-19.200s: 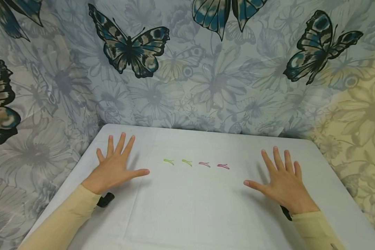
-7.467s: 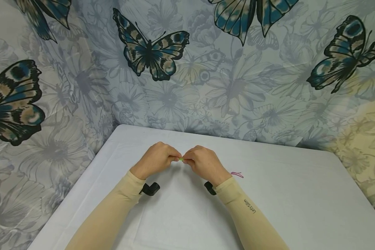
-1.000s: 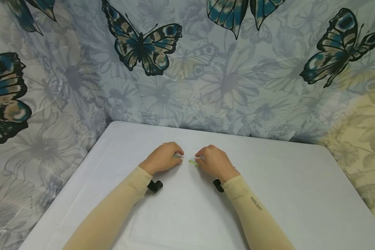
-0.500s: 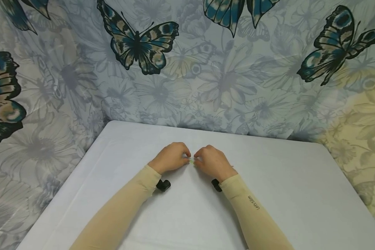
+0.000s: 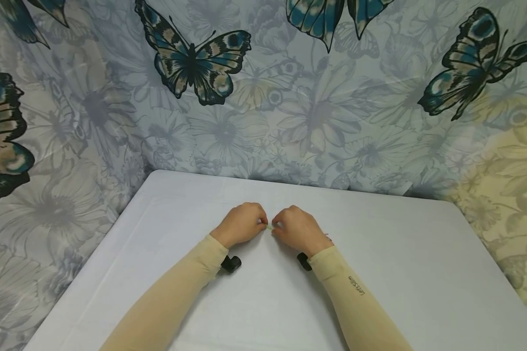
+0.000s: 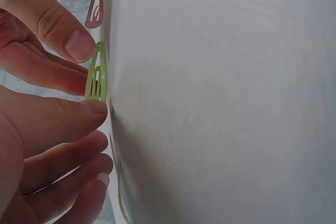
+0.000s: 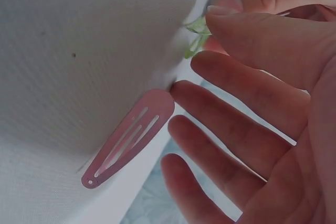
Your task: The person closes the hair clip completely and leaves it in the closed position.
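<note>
In the left wrist view a green snap hair clip (image 6: pixel 96 80) is between my two hands. My left hand (image 6: pixel 52 135) pinches its wide end, the thumb lying over it. At the narrow end is the thumb of my right hand (image 6: pixel 47 30), with a finger behind the clip. In the head view my left hand (image 5: pixel 243 224) and right hand (image 5: pixel 297 226) meet over the middle of the table, a sliver of green between their fingertips. The right wrist view shows the clip partly hidden by my right thumb; the other right fingers (image 7: pixel 231 114) spread loosely.
A pink hair clip (image 7: pixel 131 135) lies on the white tabletop (image 5: pixel 377 253) beside my right fingers. Two pink clips, one a darker pink clip (image 6: pixel 95 9), show past my right hand in the left wrist view. A butterfly-patterned cloth (image 5: pixel 312 117) hangs behind the table.
My left hand has moved right from a second ago, closing the gap to my right hand, and now grips the green hair clip with it. The right hand has barely moved.
</note>
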### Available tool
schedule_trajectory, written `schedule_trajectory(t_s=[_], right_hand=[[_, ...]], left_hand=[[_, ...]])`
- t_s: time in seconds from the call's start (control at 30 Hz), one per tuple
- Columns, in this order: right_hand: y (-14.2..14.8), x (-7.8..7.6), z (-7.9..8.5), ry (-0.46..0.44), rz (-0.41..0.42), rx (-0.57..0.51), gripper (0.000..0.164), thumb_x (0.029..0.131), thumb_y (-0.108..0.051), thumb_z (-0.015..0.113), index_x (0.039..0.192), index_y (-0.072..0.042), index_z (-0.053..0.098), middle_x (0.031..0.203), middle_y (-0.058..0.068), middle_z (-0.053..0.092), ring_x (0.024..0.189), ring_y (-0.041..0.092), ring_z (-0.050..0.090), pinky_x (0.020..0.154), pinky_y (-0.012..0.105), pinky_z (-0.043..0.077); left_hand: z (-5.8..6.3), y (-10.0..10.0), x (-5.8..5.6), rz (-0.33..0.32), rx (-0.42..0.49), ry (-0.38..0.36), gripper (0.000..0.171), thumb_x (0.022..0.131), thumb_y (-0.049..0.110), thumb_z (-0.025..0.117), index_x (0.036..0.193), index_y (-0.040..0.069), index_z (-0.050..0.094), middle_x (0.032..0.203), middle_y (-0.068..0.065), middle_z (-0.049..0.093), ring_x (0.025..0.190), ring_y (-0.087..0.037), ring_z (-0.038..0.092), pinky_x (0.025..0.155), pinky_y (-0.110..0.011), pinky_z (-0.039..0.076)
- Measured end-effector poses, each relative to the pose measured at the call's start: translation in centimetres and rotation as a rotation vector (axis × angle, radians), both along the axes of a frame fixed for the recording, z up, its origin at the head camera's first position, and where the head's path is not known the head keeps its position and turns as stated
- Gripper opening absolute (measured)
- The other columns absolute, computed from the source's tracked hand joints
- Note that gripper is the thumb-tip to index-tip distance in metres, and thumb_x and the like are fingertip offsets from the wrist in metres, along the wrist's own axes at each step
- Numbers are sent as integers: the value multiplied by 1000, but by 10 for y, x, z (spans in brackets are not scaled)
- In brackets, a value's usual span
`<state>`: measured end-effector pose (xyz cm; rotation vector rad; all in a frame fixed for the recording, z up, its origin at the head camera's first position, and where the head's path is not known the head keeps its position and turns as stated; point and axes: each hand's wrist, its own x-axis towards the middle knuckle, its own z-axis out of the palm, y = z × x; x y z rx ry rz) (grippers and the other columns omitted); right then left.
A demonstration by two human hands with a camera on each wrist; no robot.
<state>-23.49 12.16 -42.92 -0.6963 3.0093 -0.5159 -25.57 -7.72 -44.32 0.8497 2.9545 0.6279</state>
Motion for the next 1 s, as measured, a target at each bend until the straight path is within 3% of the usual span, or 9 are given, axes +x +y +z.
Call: schedule_trajectory(t_s=[0.23,0.6,1.0], right_hand=[[3,0,4,39,1,-23,22,94,-21,83,115,-12,85,115,4,82,113,28,72,94,48,63],[3,6,22,88,20,-65,15,98,-21,81,110,-13,84,112,2,82,111,25,72,89,46,63],[1,7,27,64,14,-73,17,97,-24,82,110,-13,84,113,5,82,111,25,73,88,46,63]], left_hand=[[15,-2,4,20,61,31,9,99,17,80,106,15,85,115,0,81,114,-23,76,96,-42,63],[42,-7,15,-15,100,49,8,99,14,79,105,15,84,113,1,81,110,-22,76,90,-39,63],[50,-11,16,-4,129,-3,9,99,13,78,105,13,85,108,-1,81,108,-27,75,94,-43,62]])
